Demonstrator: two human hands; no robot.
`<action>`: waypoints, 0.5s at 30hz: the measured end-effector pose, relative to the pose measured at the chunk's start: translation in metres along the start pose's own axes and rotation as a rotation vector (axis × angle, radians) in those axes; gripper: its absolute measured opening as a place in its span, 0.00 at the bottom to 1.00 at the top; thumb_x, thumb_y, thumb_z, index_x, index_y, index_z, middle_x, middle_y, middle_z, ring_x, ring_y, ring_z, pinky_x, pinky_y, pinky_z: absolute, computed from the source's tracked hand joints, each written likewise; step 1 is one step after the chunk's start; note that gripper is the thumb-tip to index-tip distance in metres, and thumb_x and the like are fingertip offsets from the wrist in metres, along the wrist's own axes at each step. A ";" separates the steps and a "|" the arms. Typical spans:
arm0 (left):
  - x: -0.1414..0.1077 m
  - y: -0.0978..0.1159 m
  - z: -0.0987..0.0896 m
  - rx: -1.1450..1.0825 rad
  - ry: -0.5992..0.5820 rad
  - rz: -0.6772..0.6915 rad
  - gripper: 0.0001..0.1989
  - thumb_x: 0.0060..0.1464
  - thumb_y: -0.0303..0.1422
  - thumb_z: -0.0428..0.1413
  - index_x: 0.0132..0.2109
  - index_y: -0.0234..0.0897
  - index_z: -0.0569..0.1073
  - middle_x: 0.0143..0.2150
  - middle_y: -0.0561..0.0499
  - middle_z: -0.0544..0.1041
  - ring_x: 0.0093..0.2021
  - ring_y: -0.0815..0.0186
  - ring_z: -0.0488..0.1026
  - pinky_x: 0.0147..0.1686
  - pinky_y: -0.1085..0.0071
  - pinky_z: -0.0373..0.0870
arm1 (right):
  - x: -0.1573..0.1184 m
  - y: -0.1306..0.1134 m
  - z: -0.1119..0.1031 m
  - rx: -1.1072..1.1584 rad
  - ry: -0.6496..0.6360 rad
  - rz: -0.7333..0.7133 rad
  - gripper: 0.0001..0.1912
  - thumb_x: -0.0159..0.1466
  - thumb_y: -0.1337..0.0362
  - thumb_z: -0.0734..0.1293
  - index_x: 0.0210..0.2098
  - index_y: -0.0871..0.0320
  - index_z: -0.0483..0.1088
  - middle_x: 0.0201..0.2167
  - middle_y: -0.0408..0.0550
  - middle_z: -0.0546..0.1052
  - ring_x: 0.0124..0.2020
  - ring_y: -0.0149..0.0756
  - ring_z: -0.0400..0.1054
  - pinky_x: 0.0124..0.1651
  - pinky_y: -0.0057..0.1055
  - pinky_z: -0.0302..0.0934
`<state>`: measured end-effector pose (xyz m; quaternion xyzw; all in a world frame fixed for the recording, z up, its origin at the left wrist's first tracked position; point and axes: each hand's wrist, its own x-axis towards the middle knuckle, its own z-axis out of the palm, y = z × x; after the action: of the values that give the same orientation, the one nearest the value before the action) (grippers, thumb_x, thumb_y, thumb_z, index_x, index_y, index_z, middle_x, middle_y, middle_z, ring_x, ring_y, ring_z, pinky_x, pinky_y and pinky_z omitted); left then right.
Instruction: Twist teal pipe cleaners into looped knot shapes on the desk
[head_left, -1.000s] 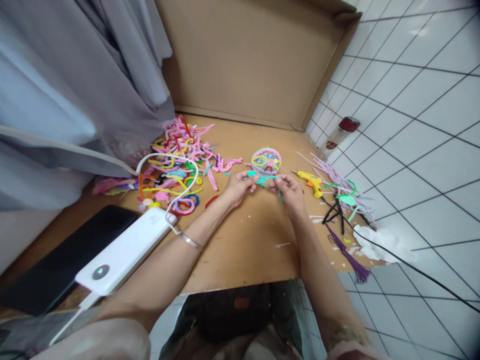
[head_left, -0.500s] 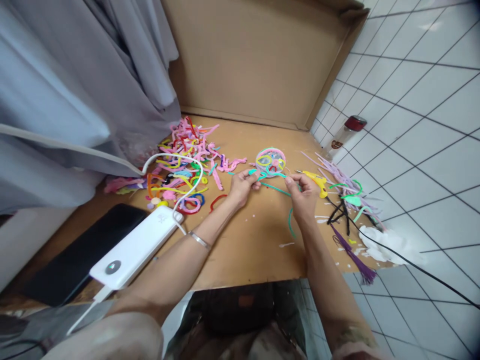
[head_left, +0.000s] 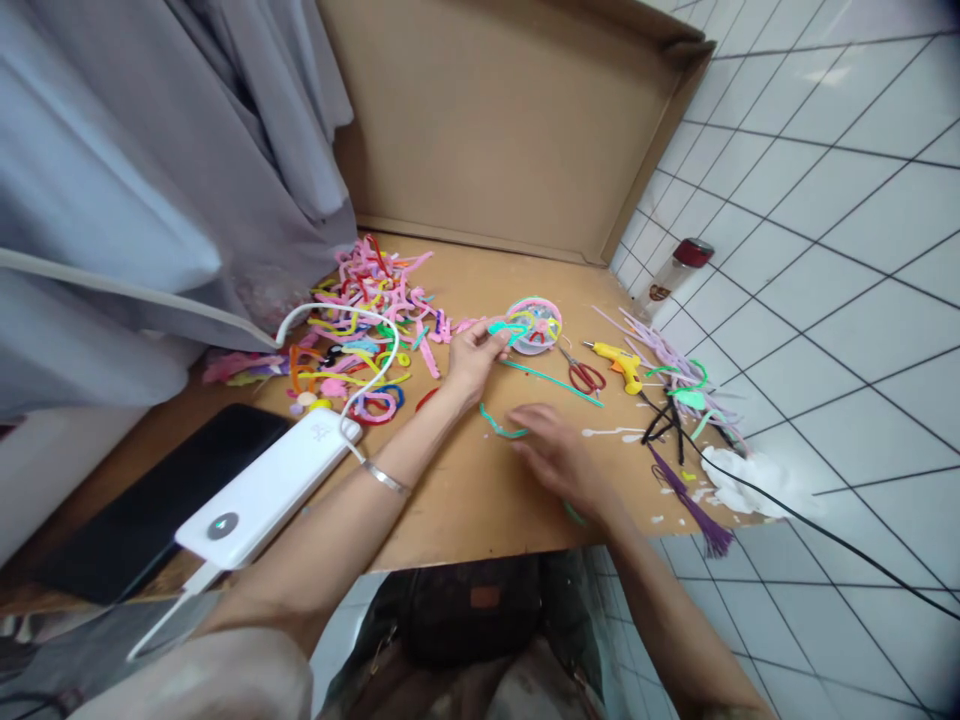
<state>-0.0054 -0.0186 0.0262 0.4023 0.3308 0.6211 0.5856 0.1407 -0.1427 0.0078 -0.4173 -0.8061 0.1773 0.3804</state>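
Left hand [head_left: 474, 365]: fingers pinched on the teal loop [head_left: 508, 331], which sits at its 1–2 o'clock, overlapping my view of the round container [head_left: 535, 346] at 2. Right hand [head_left: 561, 455], at my left's 4–5 o'clock: motion-blurred, fingers meeting the curved teal strand [head_left: 491, 420] at its 10. Can't make out whether I've got a grip on it. Straight teal stem [head_left: 551, 381] on the table at my right's 12, red-handled scissors [head_left: 585, 378] at 1, yellow glue gun [head_left: 619, 364] just beyond. Pipe-cleaner pile [head_left: 375, 290] at my left's 10.
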 end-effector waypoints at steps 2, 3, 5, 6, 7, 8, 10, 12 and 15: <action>-0.007 0.002 0.004 0.041 -0.068 -0.041 0.17 0.41 0.29 0.69 0.41 0.33 0.77 0.25 0.56 0.75 0.24 0.74 0.68 0.27 0.77 0.65 | 0.007 0.004 -0.007 0.107 0.179 0.151 0.14 0.65 0.61 0.67 0.49 0.54 0.75 0.45 0.53 0.80 0.46 0.42 0.73 0.50 0.40 0.67; -0.011 0.002 0.005 0.050 -0.093 -0.060 0.19 0.40 0.29 0.69 0.42 0.33 0.77 0.26 0.55 0.76 0.24 0.74 0.69 0.27 0.77 0.66 | 0.011 0.006 -0.010 0.158 0.277 0.238 0.14 0.65 0.58 0.67 0.48 0.54 0.76 0.42 0.51 0.80 0.42 0.41 0.73 0.48 0.39 0.68; -0.018 0.002 0.008 0.055 -0.128 -0.089 0.20 0.38 0.29 0.69 0.40 0.33 0.75 0.28 0.54 0.77 0.25 0.73 0.70 0.27 0.77 0.66 | 0.021 0.011 -0.014 0.263 0.423 0.377 0.16 0.63 0.52 0.68 0.45 0.55 0.76 0.38 0.50 0.80 0.37 0.39 0.72 0.42 0.37 0.68; -0.020 0.002 0.008 0.058 -0.140 -0.099 0.19 0.36 0.30 0.70 0.38 0.33 0.75 0.27 0.54 0.76 0.25 0.73 0.70 0.26 0.77 0.66 | 0.026 0.014 -0.015 0.308 0.460 0.410 0.18 0.61 0.50 0.69 0.44 0.56 0.76 0.37 0.49 0.80 0.36 0.38 0.72 0.40 0.36 0.67; -0.023 0.001 0.009 0.061 -0.150 -0.108 0.19 0.35 0.31 0.71 0.36 0.33 0.74 0.26 0.55 0.76 0.25 0.73 0.70 0.26 0.77 0.66 | 0.030 0.016 -0.014 0.349 0.474 0.424 0.19 0.59 0.48 0.70 0.42 0.56 0.76 0.35 0.49 0.80 0.35 0.38 0.71 0.39 0.35 0.67; -0.025 0.001 0.009 0.066 -0.160 -0.115 0.19 0.33 0.32 0.71 0.34 0.33 0.73 0.25 0.55 0.75 0.24 0.73 0.69 0.26 0.77 0.65 | 0.035 0.019 -0.013 0.389 0.471 0.435 0.20 0.58 0.47 0.71 0.41 0.56 0.76 0.33 0.48 0.79 0.34 0.38 0.71 0.38 0.34 0.67; -0.028 -0.001 0.008 0.078 -0.177 -0.126 0.19 0.32 0.33 0.72 0.30 0.33 0.73 0.23 0.55 0.75 0.23 0.74 0.68 0.25 0.77 0.64 | 0.043 0.022 -0.010 0.465 0.440 0.461 0.21 0.55 0.46 0.72 0.38 0.56 0.76 0.29 0.46 0.78 0.30 0.35 0.69 0.34 0.33 0.65; -0.029 -0.002 0.006 0.088 -0.201 -0.142 0.17 0.34 0.34 0.71 0.29 0.32 0.74 0.23 0.54 0.75 0.24 0.73 0.68 0.25 0.77 0.64 | 0.049 0.024 -0.008 0.502 0.414 0.479 0.20 0.53 0.45 0.72 0.33 0.56 0.75 0.25 0.44 0.75 0.26 0.33 0.66 0.30 0.32 0.63; -0.027 -0.003 0.003 0.115 -0.247 -0.169 0.12 0.40 0.35 0.69 0.30 0.32 0.77 0.22 0.53 0.74 0.24 0.72 0.68 0.26 0.76 0.65 | 0.056 0.026 -0.007 0.496 0.400 0.483 0.19 0.49 0.46 0.74 0.27 0.56 0.73 0.20 0.41 0.72 0.22 0.30 0.61 0.26 0.30 0.58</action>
<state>-0.0017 -0.0453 0.0214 0.4792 0.3238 0.4956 0.6479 0.1396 -0.0822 0.0229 -0.5166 -0.5275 0.3663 0.5663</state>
